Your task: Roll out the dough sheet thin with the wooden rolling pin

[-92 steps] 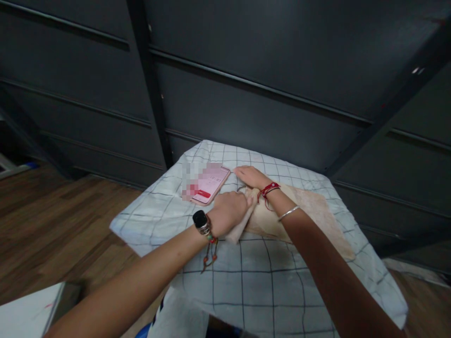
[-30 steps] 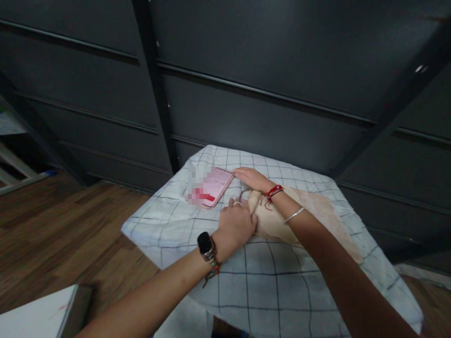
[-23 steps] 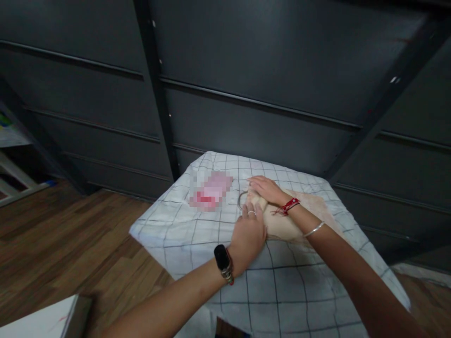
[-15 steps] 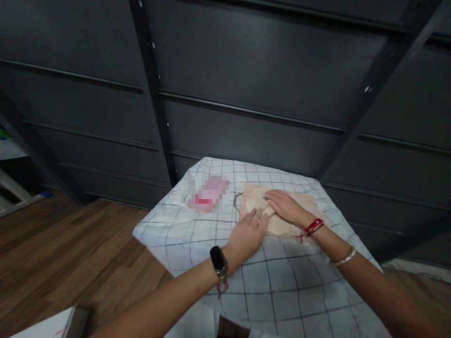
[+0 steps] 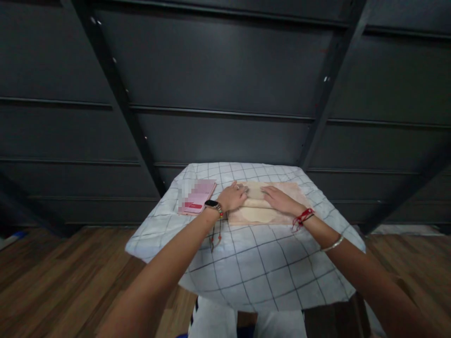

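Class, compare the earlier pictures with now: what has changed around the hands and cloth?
The right hand has moved rightward, away from the phone, and now rests apart from the left hand on the cloth. A fold now runs sideways between them. The phone still lies on the checked cover.

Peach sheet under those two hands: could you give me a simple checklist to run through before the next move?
1. Peach sheet supported by the checkered cover: ok, its visible edges all lie on it.
2. Cream piece lying flat on the sheet: not ok, a raised fold runs across it.
3. A hand toward each end of the fold: ok, left hand and right hand.
4. Left fingers gripping anything: cannot tell, their undersides are hidden.
5. Phone apart from the sheet: ok, it lies off to the left.
6. Watch clear of the phone: cannot tell, they appear very close.
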Demonstrator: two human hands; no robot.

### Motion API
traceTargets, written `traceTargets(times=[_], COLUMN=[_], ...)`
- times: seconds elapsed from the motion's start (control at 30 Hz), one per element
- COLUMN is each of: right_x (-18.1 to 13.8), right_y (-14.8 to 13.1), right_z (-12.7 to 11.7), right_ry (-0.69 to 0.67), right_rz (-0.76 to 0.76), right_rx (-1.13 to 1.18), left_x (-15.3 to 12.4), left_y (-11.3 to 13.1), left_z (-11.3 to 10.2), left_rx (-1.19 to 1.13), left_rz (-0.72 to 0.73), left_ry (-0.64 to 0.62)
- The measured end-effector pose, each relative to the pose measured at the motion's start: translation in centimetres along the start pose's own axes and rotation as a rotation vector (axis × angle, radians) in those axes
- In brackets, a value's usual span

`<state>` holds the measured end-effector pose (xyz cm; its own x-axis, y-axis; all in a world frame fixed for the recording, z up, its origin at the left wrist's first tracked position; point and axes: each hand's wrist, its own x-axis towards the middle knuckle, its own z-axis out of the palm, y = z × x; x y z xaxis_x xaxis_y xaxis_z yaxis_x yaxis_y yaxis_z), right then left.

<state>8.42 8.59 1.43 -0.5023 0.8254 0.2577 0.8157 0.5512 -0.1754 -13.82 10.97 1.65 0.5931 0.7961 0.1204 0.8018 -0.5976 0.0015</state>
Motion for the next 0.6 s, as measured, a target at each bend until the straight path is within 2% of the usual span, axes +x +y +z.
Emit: traceTargets(times=[0.13, 0.23, 0.37, 0.6], right_x=[1.9, 2.5, 3.1, 3.2], right_y=[1.0, 1.2, 1.4, 1.5], right_z=[0.7, 0.7, 0.4, 0.6], right_ry=[-0.015, 0.006, -0.014, -0.157], right_rz=[0.230, 0.322, 0.360, 0.366], right_rx=[-0.083, -0.140, -0.148, -0.047], left_x=[2.7, 4.1, 5.0, 4.4], left_y=[-1.7, -2.3, -2.5, -2.0], left_z=[0.2, 0.1, -0.3, -0.8], left_rx=[0.002, 0.015, 0.029, -0.097], left_rz=[0.041, 0.105, 0.108, 0.081], left_ry=[-0.080, -0.100, -0.133, -0.052])
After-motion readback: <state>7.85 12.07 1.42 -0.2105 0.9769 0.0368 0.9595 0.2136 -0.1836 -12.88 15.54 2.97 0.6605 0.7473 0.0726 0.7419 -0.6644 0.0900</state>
